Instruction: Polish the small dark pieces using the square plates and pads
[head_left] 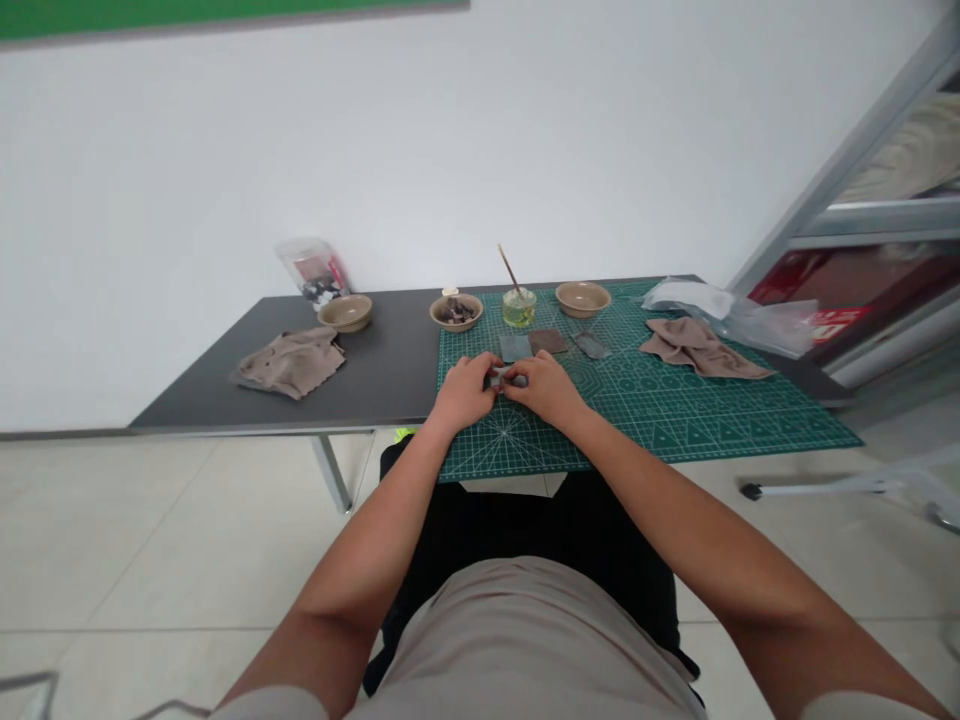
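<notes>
green mat, roomy rightward, overhangs table edge; left hand and right hand pinch grey piece

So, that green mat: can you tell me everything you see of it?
The green mat is a flat sheet, perhaps plastic, printed with pale grid lines, circles and lines fanning out near the front. It lies on the dark table, its front edge overhanging the table's. A greenish jar and a tan bowl stand on it, and a crumpled brown cloth lies toward its right. The left hand and right hand are over it; contact is unclear.
</notes>
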